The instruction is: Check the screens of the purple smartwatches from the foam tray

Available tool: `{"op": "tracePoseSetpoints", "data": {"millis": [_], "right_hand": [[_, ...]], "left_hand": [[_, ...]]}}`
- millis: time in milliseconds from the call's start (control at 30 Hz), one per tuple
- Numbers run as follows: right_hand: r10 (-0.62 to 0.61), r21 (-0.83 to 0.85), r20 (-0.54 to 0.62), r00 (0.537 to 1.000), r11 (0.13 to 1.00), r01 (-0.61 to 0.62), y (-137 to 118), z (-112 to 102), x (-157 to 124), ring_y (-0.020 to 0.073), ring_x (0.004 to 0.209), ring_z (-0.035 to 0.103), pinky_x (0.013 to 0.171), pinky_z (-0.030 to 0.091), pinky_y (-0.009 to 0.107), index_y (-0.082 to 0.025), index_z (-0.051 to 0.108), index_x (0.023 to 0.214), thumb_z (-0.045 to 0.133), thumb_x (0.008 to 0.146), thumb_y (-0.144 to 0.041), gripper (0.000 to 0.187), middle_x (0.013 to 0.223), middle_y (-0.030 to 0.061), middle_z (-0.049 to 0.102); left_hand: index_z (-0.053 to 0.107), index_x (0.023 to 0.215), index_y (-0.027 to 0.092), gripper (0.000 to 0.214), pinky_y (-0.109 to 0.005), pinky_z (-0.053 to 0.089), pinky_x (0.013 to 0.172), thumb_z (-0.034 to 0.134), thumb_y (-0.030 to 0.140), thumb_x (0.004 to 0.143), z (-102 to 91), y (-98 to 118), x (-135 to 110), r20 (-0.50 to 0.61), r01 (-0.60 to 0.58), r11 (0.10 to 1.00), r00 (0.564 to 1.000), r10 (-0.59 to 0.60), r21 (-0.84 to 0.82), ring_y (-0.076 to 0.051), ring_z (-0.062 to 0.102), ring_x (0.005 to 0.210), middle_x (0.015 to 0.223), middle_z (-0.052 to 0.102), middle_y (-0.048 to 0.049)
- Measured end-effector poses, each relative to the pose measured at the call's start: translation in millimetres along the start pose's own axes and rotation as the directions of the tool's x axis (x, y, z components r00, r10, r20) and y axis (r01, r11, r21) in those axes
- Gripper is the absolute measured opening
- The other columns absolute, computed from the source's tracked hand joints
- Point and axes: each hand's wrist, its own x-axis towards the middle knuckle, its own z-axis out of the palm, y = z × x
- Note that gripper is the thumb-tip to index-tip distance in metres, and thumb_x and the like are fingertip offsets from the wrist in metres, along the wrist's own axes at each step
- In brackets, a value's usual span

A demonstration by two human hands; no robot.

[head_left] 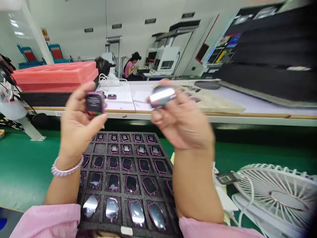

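Between the thumb and fingers of my left hand (80,115) is a purple-framed smartwatch (94,104), its screen showing small text. My right hand (184,120), blurred by motion, grips a second smartwatch (162,95) whose face reflects bright light. Both hands are raised above a dark foam tray (104,178) with rows of square compartments. Several similar smartwatches lie in it; those in the far rows, such as one smartwatch (126,149), have lit text on screen, while the nearer ones look dark or reflective. One compartment (99,148) in the second far row holds no watch.
A white fan (277,195) stands at the right on the green bench (29,165). Red foam trays (56,74) are stacked on the shelf at left, near papers (121,92) and another watch (112,96). Black foam (269,59) rises at right. A person (132,67) sits farther back.
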Motion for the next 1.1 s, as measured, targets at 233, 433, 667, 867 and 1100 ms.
{"op": "tracePoseSetpoints", "data": {"millis": [233, 433, 667, 867, 1100], "right_hand": [[0.161, 0.19, 0.102, 0.982, 0.965, -0.178, 37, 25, 31, 0.0182, 0.083, 0.072, 0.076, 0.062, 0.03, -0.025, 0.061, 0.133, 0.088, 0.073, -0.021, 0.066, 0.109, 0.0048, 0.073], [0.128, 0.166, 0.068, 0.989, 0.976, -0.138, 41, 31, 30, 0.0137, 0.071, 0.064, 0.068, 0.056, 0.027, -0.023, 0.059, 0.125, 0.088, 0.073, -0.022, 0.06, 0.093, -0.0005, 0.066], [0.094, 0.188, 0.049, 0.994, 0.977, -0.102, 40, 36, 30, 0.0112, 0.066, 0.06, 0.065, 0.051, 0.024, -0.021, 0.059, 0.119, 0.083, 0.068, -0.018, 0.057, 0.087, -0.0024, 0.066], [0.062, 0.135, 0.014, 0.998, 0.989, -0.064, 42, 38, 32, 0.0112, 0.062, 0.056, 0.058, 0.048, 0.025, -0.022, 0.059, 0.116, 0.087, 0.07, -0.029, 0.055, 0.089, -0.0021, 0.063], [-0.005, 0.111, 0.007, 1.0, 0.994, 0.004, 49, 38, 35, 0.008, 0.057, 0.049, 0.052, 0.043, 0.021, -0.022, 0.061, 0.112, 0.095, 0.072, -0.041, 0.056, 0.089, -0.0019, 0.062]], "left_hand": [[0.057, 0.138, 0.027, 0.062, -0.024, 0.063, 0.076, 0.084, 0.025, 0.082, 19.2, -51, 6, 0.096, 0.27, 0.955, 0.961, -0.259, -0.122, -0.015, 0.071, 0.089, 0.122, 0.067, -0.0071], [0.059, 0.132, 0.026, 0.059, -0.022, 0.062, 0.066, 0.085, 0.024, 0.08, 23.7, -53, 7, 0.093, 0.344, 0.925, 0.938, -0.333, -0.162, -0.01, 0.069, 0.069, 0.111, 0.069, -0.0045], [0.058, 0.134, 0.022, 0.059, -0.022, 0.064, 0.069, 0.079, 0.02, 0.079, 29.2, -57, 7, 0.09, 0.362, 0.901, 0.932, -0.351, -0.238, -0.011, 0.074, 0.069, 0.111, 0.071, -0.0044], [0.057, 0.137, 0.019, 0.056, -0.025, 0.067, 0.071, 0.07, 0.021, 0.083, 29.7, -55, 7, 0.105, 0.41, 0.878, 0.912, -0.396, -0.247, -0.013, 0.076, 0.069, 0.11, 0.074, -0.0052], [0.061, 0.134, 0.021, 0.05, -0.025, 0.068, 0.069, 0.074, 0.03, 0.087, 30.2, -57, 6, 0.104, 0.395, 0.887, 0.919, -0.381, -0.239, -0.013, 0.077, 0.068, 0.105, 0.074, -0.0033]]}}
